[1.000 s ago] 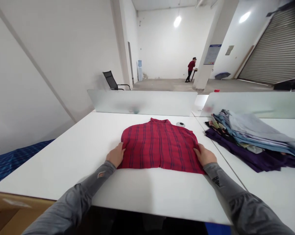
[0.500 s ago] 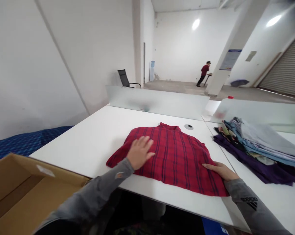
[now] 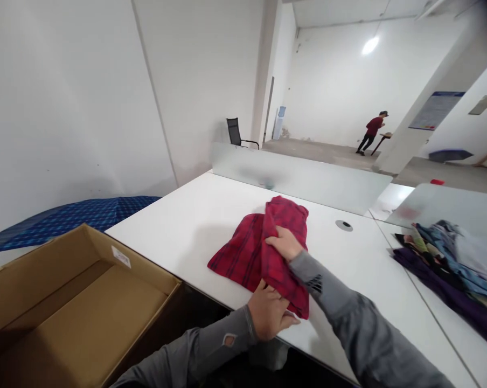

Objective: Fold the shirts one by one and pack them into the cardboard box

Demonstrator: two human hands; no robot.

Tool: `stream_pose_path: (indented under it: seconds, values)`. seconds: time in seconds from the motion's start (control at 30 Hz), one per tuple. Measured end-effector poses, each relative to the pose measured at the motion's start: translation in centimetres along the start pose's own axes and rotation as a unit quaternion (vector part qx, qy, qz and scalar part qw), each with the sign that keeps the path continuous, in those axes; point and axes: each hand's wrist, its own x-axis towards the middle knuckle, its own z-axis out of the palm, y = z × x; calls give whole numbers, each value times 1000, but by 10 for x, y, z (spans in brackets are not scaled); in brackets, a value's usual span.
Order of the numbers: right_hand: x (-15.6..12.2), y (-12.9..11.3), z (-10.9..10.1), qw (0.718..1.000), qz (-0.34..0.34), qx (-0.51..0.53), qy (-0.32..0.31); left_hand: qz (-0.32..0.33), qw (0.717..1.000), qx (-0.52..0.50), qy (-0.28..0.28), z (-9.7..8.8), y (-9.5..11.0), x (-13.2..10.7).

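A red plaid shirt (image 3: 239,253) with dark stripes lies on the white table (image 3: 179,215), its right part folded over toward the left. My right hand (image 3: 286,243) is closed on the folded-over part, thumb on top and pointing left. At the near edge of the shirt rests my left hand (image 3: 270,312), its fingers and thumb apart, touching the cloth by the bottom of the fold. Some of its fingertips are hidden against the fabric.
An open cardboard box (image 3: 85,302) stands at the table's left front edge. At right lies a pile of clothes (image 3: 453,269). A frosted divider (image 3: 300,178) runs along the back, near a cable hole (image 3: 344,225). Farther off are a chair (image 3: 234,132) and a person (image 3: 373,132).
The shirt's right side has been folded over to the left. My right hand has moved left with it, and my left hand has come down to the near edge. The view has turned left.
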Motion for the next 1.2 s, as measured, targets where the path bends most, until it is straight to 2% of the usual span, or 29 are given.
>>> stream_pose_path:
  seconds: [0.07, 0.1, 0.17, 0.27, 0.33, 0.4, 0.47, 0.5, 0.57, 0.6, 0.67, 0.73, 0.8, 0.87, 0.9, 0.93, 1.0, 1.07, 1.13, 1.2]
  values:
    - [12, -1, 39, 1000, 7, -19, -12, -38, 999, -8, -26, 2, -3, -10]
    - [15, 0, 51, 999, 13, -8, -31, -53, 998, -11, -31, 2, -6, -14]
    - [16, 6, 59, 998, -5, 4, -65, -73, 997, -23, -24, 0, -11, -20]
    - [16, 24, 36, 991, -108, -74, -34, -128, 988, -76, 46, -8, -16, -26]
    - [15, 40, 13, 966, -159, -202, 3, -172, 970, -130, 117, -14, -17, -26]
    - [10, 53, -2, 926, -164, -340, 1, -210, 948, -163, 173, -18, -16, -21]
    - [0, 61, -4, 877, -152, -456, -1, -251, 933, -164, 198, -21, -17, -16]
    - [-8, 63, -2, 864, -140, -483, 5, -274, 927, -156, 204, -22, -19, -14]
    - [-29, 62, 6, 857, -121, -501, 27, -314, 916, -139, 209, -25, -25, -16]
    - [-41, 62, 8, 861, -123, -493, 29, -329, 911, -131, 210, -27, -30, -20]
    - [-69, 62, 5, 888, -151, -434, 5, -345, 907, -122, 208, -34, -42, -35]
    - [-94, 67, -12, 920, -179, -348, -13, -351, 906, -122, 203, -44, -55, -56]
    - [-112, 79, -38, 933, -171, -312, 51, -360, 900, -123, 214, -56, -65, -73]
    - [-121, 96, -66, 915, -120, -349, 164, -377, 888, -118, 234, -64, -71, -81]
    - [-121, 106, -78, 901, -82, -374, 203, -383, 885, -112, 239, -67, -73, -80]
    - [-119, 115, -88, 893, -40, -393, 216, -384, 886, -107, 237, -69, -74, -76]
    - [-108, 131, -100, 897, 39, -399, 184, -370, 898, -100, 218, -68, -74, -60]
    - [-92, 140, -103, 920, 82, -365, 119, -354, 909, -113, 189, -65, -72, -39]
    - [-78, 142, -99, 940, 99, -321, 63, -371, 905, -139, 158, -63, -69, -22]
    - [-68, 136, -89, 961, 96, -257, 24, -406, 888, -169, 131, -66, -68, -15]
